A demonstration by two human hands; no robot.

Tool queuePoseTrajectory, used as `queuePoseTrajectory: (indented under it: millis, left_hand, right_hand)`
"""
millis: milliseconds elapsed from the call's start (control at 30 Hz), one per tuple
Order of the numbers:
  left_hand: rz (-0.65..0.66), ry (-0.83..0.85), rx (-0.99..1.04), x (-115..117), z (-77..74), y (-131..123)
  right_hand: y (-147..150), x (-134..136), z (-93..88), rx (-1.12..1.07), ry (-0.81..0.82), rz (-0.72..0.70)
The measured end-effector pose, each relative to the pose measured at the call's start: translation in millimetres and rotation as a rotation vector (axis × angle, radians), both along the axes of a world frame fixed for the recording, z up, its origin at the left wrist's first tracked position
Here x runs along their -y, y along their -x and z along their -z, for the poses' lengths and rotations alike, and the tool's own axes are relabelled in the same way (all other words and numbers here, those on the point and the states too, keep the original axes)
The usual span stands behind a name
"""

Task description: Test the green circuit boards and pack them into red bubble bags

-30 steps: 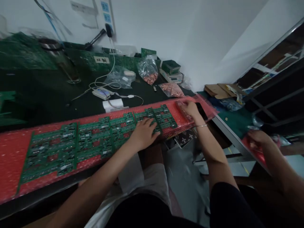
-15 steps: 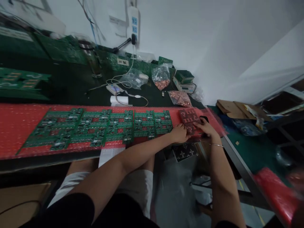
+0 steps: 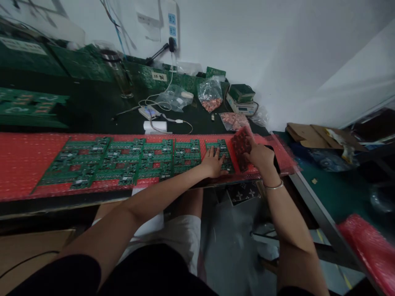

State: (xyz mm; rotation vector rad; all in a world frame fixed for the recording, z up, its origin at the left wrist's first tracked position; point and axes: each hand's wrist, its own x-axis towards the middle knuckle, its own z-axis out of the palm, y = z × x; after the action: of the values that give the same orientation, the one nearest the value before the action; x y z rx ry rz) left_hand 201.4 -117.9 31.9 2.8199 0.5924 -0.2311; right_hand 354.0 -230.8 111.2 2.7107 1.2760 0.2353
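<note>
A row of several green circuit boards [image 3: 123, 162] lies on a long sheet of red bubble wrap [image 3: 18, 164]. My left hand [image 3: 212, 162] rests with spread fingers on the rightmost green board [image 3: 224, 144]. Just right of it, a circuit board covered in red bubble wrap [image 3: 241, 148] stands tilted up from the sheet. My right hand [image 3: 261, 158] grips this wrapped board along its right side, thumb and fingers on the wrap. A dark object [image 3: 274, 156], partly hidden, lies behind the right hand.
Bags of copper-coloured parts [image 3: 210, 100] and a scale [image 3: 240, 107] with a green block stand at the back. A glass bottle [image 3: 120, 78] and cables are farther left. Cardboard [image 3: 314, 139] and a red bubble-wrap roll [image 3: 367, 246] are on the right table.
My left hand has moved left off the wrapped board onto the rightmost green board. In my right hand, the wrapped board has gone from lying flat to tilted up.
</note>
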Motion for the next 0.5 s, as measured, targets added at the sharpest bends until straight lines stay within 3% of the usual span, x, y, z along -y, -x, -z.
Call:
queuePoseTrajectory:
  millis: [167,367,433,500]
  left_hand:
    - [0.019,-0.005,0.092,1.9,10.9,-17.3]
    - [0.115,0.052,0.189,-10.5,12.1,-14.0]
    - [0.027,0.055,0.266,-14.4,6.7,-7.2]
    - [-0.142,0.038,0.32,-18.9,0.2,3.5]
  right_hand:
    - [30.9,-14.5,1.5,0.076,0.045,-0.037]
    - [46.4,-26.1,-3.2,-0.093,0.125,-0.125]
    - [54.9,-30.7,0.5,-0.12,0.14,-0.145]
    - [66.3,-36.0,8.7,-0.144,0.121,-0.168]
